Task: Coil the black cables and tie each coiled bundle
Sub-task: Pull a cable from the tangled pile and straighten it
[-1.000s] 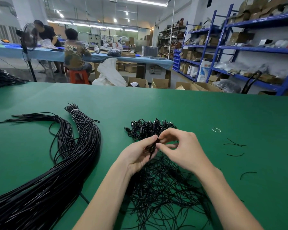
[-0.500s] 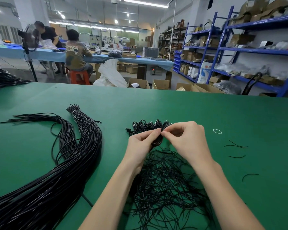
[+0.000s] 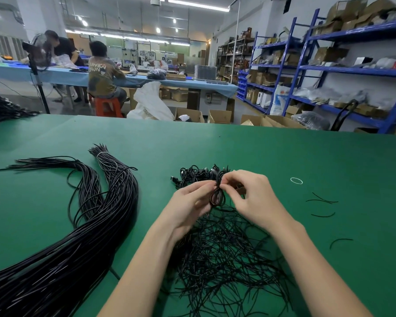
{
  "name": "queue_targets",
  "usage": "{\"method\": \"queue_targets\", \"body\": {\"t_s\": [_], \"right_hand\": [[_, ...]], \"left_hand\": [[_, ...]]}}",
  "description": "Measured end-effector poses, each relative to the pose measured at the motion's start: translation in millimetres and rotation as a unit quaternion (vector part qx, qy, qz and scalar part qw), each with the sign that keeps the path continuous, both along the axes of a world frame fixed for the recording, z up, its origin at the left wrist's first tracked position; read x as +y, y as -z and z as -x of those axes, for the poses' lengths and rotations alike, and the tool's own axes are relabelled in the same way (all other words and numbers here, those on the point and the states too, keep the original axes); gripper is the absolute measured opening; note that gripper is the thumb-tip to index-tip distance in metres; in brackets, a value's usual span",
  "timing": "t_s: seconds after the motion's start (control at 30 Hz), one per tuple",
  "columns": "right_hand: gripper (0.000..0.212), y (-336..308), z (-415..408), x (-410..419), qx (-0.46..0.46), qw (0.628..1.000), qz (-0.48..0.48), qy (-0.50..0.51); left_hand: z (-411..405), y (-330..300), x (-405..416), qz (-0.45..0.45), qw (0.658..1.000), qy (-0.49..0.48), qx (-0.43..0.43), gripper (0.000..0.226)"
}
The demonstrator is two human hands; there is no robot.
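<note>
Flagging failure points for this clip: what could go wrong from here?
The coiled cable is held only by the fingertips of the left hand and right hand, so it might spring open before the tie is tight. The pile of loose ties right below could snag it. The finished bundles lie close behind and could get knocked.

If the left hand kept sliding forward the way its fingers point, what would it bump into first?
Probably the small coiled black cable that the left hand already pinches; beyond it, the pile of tied black coils, though depth is unclear.
</note>
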State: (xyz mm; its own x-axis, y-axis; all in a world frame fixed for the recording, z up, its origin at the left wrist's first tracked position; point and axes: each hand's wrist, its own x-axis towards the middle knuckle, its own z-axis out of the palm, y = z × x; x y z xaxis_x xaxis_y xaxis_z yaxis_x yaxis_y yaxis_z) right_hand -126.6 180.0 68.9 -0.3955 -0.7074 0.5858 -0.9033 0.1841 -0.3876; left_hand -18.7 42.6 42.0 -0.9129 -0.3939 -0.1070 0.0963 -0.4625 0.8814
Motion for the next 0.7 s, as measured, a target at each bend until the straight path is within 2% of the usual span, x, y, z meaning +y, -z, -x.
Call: {"method": "queue_targets", "body": {"t_s": [0.1,0.17,0.4,0.53,0.7], "right_hand": [[0.004,8,-1,1,0.0,0.997,0.042,-0.061],[0.007,11,0,0,-0.011,0.995,0.061,-0.077],[0.01,13,0,4,-0.022,0.992,0.116,-0.053],[0.012,11,-4,6,-0.028,0.989,0.142,-0.036],[0.008,7,-6,4,-0.022,0.991,0.13,-0.019]], "left_hand": [[-2,3,-2,-0.136,0.988,0.066,-0.03,0.015],[-2,6,-4,-0.157,0.984,0.083,-0.023,0.019],[-5,6,-7,-0.06,0.995,0.078,0.009,0.027],[-4,2,-6,-0.057,0.997,0.058,0.015,0.022],[-5,-1,-5,-0.053,0.997,0.05,0.018,0.018]]}}
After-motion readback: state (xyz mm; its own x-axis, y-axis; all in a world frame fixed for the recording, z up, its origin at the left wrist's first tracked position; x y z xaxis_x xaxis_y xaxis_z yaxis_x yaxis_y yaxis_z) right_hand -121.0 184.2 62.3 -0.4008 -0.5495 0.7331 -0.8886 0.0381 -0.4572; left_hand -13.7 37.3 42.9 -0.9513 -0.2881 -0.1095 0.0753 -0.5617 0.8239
